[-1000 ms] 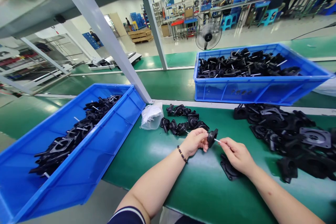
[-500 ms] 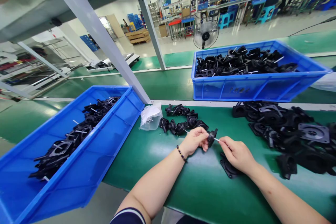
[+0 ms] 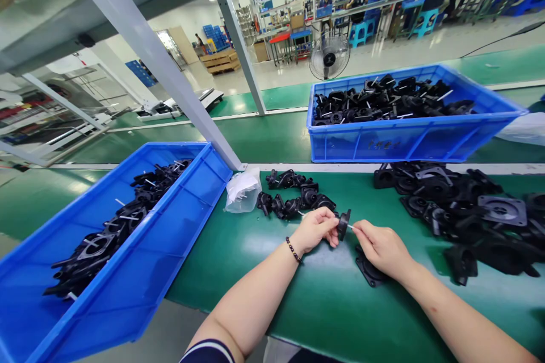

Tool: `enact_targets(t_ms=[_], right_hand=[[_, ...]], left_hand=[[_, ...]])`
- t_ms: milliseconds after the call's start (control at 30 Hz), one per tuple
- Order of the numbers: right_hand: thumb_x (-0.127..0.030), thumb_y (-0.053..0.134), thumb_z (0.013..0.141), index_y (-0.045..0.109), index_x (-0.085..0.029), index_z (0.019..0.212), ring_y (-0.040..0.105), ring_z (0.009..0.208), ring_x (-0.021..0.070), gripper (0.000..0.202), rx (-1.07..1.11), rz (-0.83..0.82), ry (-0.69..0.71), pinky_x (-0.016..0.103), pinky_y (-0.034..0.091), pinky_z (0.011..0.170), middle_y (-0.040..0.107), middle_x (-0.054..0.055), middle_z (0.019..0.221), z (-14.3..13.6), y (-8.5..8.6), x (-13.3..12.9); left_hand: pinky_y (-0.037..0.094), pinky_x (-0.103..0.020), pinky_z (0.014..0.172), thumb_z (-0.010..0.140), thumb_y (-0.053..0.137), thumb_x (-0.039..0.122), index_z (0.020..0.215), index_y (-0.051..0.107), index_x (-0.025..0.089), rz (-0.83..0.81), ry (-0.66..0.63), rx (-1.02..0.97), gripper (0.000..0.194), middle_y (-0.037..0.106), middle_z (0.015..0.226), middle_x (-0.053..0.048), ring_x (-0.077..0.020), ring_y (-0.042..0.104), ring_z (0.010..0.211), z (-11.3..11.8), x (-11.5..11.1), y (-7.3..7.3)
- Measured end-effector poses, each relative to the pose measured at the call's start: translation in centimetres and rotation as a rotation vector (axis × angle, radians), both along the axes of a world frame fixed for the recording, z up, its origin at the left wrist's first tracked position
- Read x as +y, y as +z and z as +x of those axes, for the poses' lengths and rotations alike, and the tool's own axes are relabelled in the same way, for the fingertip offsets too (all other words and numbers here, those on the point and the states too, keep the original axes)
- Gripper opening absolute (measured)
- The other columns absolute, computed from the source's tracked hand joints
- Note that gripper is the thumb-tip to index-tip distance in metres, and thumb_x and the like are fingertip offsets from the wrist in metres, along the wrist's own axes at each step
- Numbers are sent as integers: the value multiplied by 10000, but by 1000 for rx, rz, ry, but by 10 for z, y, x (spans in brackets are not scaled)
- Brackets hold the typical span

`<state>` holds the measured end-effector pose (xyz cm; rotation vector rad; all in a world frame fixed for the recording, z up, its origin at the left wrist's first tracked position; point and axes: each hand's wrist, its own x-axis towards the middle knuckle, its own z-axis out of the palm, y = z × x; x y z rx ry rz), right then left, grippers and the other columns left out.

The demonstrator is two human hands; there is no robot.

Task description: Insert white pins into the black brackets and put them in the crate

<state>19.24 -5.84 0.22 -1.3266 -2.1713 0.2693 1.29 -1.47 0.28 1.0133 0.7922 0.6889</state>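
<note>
Fingers of both hands pinch one black part [image 3: 343,224] and its white pin [image 3: 350,227].
Loose parts [image 3: 460,212] lie unpinned; pinned ones part-fill the near bin [image 3: 179,210].

No legible text (bin marking blurred)

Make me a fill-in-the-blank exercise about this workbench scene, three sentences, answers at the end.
1. The left hand pinches a small round part whose colour is ____.
2. The right hand holds a thin white ____ against that part.
3. The tray at the left and the tray behind are both ____ in colour.

Missing words: black; pin; blue
</note>
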Motion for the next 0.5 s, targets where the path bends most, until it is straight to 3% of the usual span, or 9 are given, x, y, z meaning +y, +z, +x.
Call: enact_targets(t_ms=[233,367,500], right_hand=[[-323,298,925,560,-199,795,556,469,145,318,23,-20,16,244,364,487,595,8,557,0,-1,1],[-363,359,904,588,-205,841,552,490,136,285,108,-33,53,238,388,505,596,4,581,1,1,2],[-398,422,864,559,-184,974,456,414,121,277,297,-6,-215,240,379,467,468,-43,502,6,2,3]], left_hand=[[430,-210,413,651,622,515,744,425,166,66,-2,55,411,535,486,41,-105,529,400,0,0,1],[323,-178,422,690,577,454,670,407,176,264,115,182,326,434,492,67,-52,403,403,-1,-4,7],[312,-207,494,686,545,308,648,429,186,634,257,332,173,363,525,63,-70,354,478,-6,-10,14]])
